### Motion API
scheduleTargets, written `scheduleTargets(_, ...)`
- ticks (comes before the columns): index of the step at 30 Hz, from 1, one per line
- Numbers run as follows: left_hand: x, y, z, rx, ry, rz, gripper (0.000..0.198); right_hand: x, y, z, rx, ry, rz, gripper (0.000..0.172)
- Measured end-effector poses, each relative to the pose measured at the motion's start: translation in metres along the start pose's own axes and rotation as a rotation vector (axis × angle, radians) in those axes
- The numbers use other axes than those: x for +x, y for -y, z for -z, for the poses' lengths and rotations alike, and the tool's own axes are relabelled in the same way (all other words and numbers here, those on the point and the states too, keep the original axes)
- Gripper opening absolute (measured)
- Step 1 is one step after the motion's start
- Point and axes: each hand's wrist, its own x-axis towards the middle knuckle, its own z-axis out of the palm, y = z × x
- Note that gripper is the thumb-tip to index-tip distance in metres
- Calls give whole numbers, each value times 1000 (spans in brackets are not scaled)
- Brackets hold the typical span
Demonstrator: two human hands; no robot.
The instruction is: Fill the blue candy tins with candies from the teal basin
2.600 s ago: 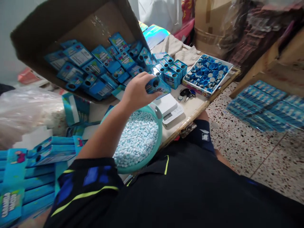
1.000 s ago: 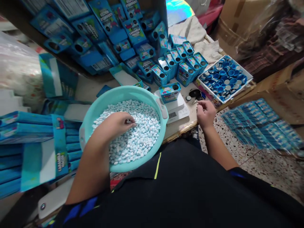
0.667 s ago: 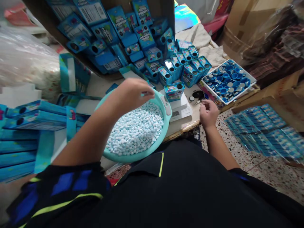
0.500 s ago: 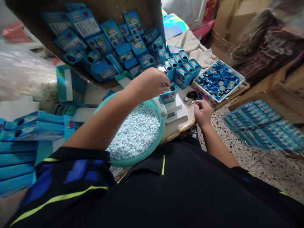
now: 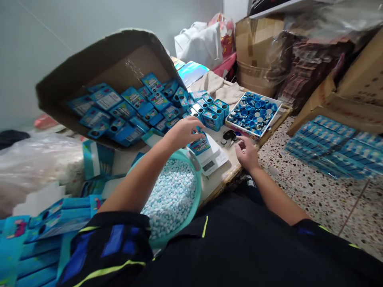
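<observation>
My left hand (image 5: 186,133) reaches across the teal tub (image 5: 196,199), its thumb and fingers closed round the top of a small blue candy box (image 5: 200,146). That box sits on a white digital scale (image 5: 220,158), whose display is too blurred to read. Small pale blue and white candies (image 5: 173,195) fill much of the tub. At the table's front edge rests my right hand (image 5: 247,154), empty, fingers loosely bent and apart. Just beyond it lie black scissors (image 5: 229,135) and a small round cap (image 5: 223,142).
A shallow tray (image 5: 277,104) holds many blue and white caps. Beside it stand several filled-looking blue boxes (image 5: 214,119). A tilted carton (image 5: 119,67) holds more blue boxes at the back left. Flat blue cartons (image 5: 38,255) are stacked at the left. Wrapped blue packs (image 5: 329,147) lie at the right.
My left hand has gone from a pinch above the box to a hold round its top. My right hand's fingers have loosened. The view has tilted up, showing more of the wall.
</observation>
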Motion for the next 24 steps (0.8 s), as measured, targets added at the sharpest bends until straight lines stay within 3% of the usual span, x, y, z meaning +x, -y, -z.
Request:
scheduleTargets(6, -10, -3, -8, -120, -147, -5, 33, 0, 2, 1, 10, 8, 14, 35)
scheduleTargets(11, -57, -17, 14, 6, -318, 160, 36, -1, 4, 4, -6, -29, 19, 34)
scheduleTargets(13, -84, -18, 22, 126, -250, 290, 35, -1, 5, 5, -14, -29, 26, 31)
scheduleTargets(15, -110, -15, 23, 235, -110, 409, 34, -1, 7, 7, -15, -12, 24, 29)
scheduleTargets(18, -140, -8, 11, 293, 178, 516, 36, -1, 8, 9, -26, 13, 9, 26)
scheduleTargets(21, -155, -8, -8, 237, 441, 546, 47, -2, 7, 10, -44, 20, 3, 25)
scheduleTargets(24, -157, -13, -22, 228, 478, 533, 40, -3, 7, 11, -54, 18, 6, 25)
